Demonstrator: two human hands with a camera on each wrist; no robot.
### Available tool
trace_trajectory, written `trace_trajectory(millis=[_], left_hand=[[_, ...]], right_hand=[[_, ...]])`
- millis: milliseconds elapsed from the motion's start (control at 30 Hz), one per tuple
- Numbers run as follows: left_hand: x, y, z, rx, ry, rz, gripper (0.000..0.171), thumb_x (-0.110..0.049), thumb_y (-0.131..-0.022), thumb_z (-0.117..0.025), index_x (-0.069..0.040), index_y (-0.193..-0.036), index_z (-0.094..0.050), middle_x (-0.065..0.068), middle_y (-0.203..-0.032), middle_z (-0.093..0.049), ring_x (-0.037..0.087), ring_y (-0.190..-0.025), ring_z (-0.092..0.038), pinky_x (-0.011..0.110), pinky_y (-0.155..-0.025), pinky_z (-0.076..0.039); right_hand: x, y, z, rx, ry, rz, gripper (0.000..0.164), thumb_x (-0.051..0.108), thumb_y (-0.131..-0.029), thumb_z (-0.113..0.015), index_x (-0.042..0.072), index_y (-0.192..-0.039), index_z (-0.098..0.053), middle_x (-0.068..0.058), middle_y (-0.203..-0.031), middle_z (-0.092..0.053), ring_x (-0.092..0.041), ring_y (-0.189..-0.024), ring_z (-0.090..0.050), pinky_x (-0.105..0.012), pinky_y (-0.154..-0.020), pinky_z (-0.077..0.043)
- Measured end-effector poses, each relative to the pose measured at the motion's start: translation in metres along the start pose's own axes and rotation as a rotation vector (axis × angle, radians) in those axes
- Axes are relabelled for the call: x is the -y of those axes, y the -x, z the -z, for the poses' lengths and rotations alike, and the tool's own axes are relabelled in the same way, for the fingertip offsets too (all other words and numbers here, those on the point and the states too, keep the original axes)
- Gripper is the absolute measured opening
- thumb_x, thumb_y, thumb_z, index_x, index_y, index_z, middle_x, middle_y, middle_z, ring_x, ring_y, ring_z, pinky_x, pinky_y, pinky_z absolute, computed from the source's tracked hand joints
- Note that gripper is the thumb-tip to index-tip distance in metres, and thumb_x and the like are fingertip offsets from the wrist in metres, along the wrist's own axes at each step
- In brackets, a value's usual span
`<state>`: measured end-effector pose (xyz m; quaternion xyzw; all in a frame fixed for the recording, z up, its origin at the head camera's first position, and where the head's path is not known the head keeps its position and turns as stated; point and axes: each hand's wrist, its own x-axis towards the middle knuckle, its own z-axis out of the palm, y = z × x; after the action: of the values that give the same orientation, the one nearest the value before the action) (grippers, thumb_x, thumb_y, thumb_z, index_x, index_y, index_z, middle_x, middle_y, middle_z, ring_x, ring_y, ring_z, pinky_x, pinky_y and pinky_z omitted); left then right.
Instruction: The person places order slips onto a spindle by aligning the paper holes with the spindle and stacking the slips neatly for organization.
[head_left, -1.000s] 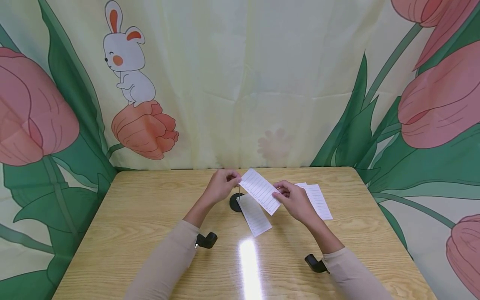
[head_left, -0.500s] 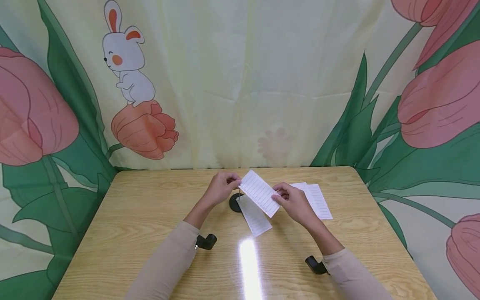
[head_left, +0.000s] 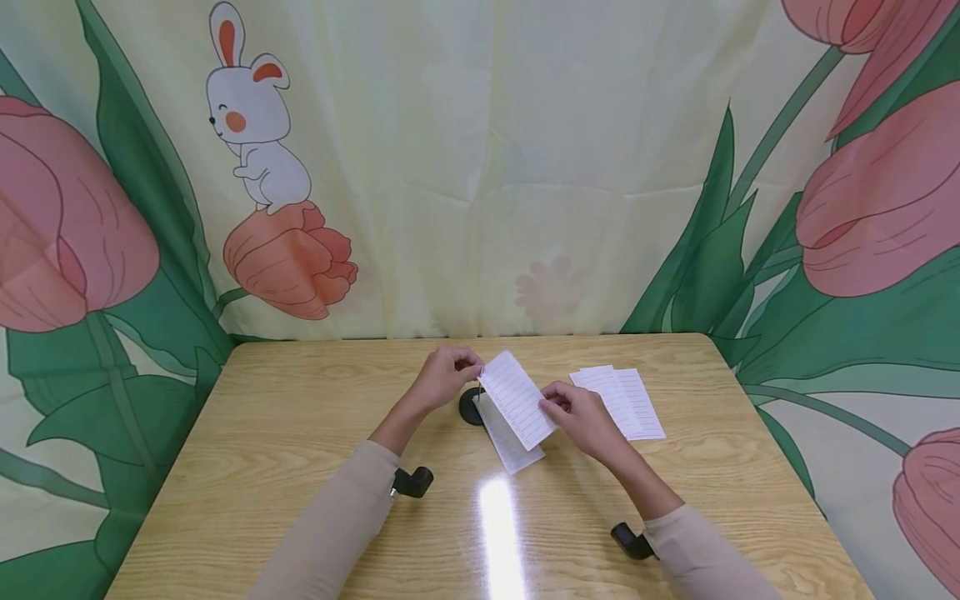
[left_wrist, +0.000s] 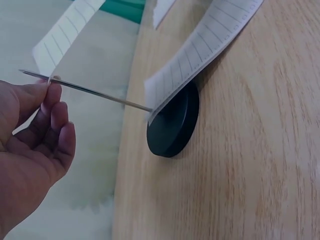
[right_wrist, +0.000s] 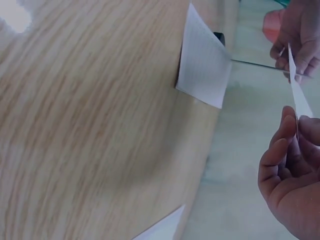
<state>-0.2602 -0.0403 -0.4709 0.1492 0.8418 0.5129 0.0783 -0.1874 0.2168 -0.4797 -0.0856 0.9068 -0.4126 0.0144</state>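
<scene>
A bill spike stands on the table, with a round black base [head_left: 469, 407] and a thin upright metal rod [left_wrist: 105, 95]. Several lined paper slips [left_wrist: 195, 52] are stuck low on the rod, at the base. My left hand [head_left: 444, 375] pinches one corner of another lined slip [head_left: 516, 402] high on the rod. The pointed tip sticks out past that corner in the left wrist view. My right hand [head_left: 588, 418] pinches the same slip by its right side, between thumb and fingers [right_wrist: 285, 155]. This slip slants above the lower ones, apart from them.
More lined slips [head_left: 636, 404] lie overlapping on the wooden table [head_left: 300, 467], right of my right hand. Behind the table's far edge hangs a printed curtain [head_left: 450, 208]. Black camera mounts [head_left: 412, 482] stick out at both wrists.
The held slip has come down and tilted more steeply, its right end swinging lower. My right hand has shifted slightly left and down; my left hand has lowered a little.
</scene>
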Motion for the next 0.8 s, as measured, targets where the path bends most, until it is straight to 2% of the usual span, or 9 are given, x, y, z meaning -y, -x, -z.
trace_trajectory(millis=[167, 333, 533, 800], left_hand=[[0.008, -0.001, -0.003, -0.002, -0.015, -0.005, 0.01, -0.006, -0.099, -0.068, -0.005, -0.093, -0.076, 0.006, -0.088, -0.071, 0.014, -0.079, -0.06, 0.024, -0.069, -0.048], [0.014, -0.002, -0.006, -0.004, -0.015, 0.017, 0.011, -0.006, -0.1, -0.066, -0.006, -0.093, -0.075, 0.004, -0.089, -0.071, 0.014, -0.081, -0.061, 0.024, -0.068, -0.05], [0.019, -0.002, -0.01, -0.011, 0.002, 0.032, 0.01, -0.007, -0.1, -0.067, -0.006, -0.095, -0.076, 0.006, -0.094, -0.073, 0.014, -0.083, -0.062, 0.026, -0.071, -0.052], [0.033, -0.003, -0.02, -0.037, -0.016, 0.032, 0.012, -0.004, -0.099, -0.068, -0.005, -0.088, -0.073, 0.005, -0.094, -0.072, 0.013, -0.083, -0.058, 0.026, -0.074, -0.05]], right_hand=[[-0.004, 0.001, -0.006, 0.037, 0.003, -0.002, 0.007, 0.012, -0.099, -0.069, 0.008, -0.101, -0.074, 0.0, -0.085, -0.071, -0.011, -0.075, -0.059, -0.023, -0.065, -0.048], [-0.01, 0.002, -0.015, 0.066, 0.038, 0.007, 0.006, 0.012, -0.097, -0.072, 0.008, -0.1, -0.074, 0.002, -0.085, -0.071, -0.008, -0.075, -0.059, -0.022, -0.067, -0.049], [-0.013, 0.001, -0.025, 0.071, 0.081, -0.01, 0.013, 0.012, -0.094, -0.076, 0.005, -0.104, -0.071, 0.004, -0.081, -0.068, -0.007, -0.072, -0.059, -0.022, -0.064, -0.048], [-0.016, 0.001, -0.037, 0.081, 0.102, -0.038, 0.016, 0.009, -0.093, -0.077, 0.005, -0.106, -0.069, 0.005, -0.076, -0.066, -0.007, -0.068, -0.057, -0.022, -0.061, -0.047]])
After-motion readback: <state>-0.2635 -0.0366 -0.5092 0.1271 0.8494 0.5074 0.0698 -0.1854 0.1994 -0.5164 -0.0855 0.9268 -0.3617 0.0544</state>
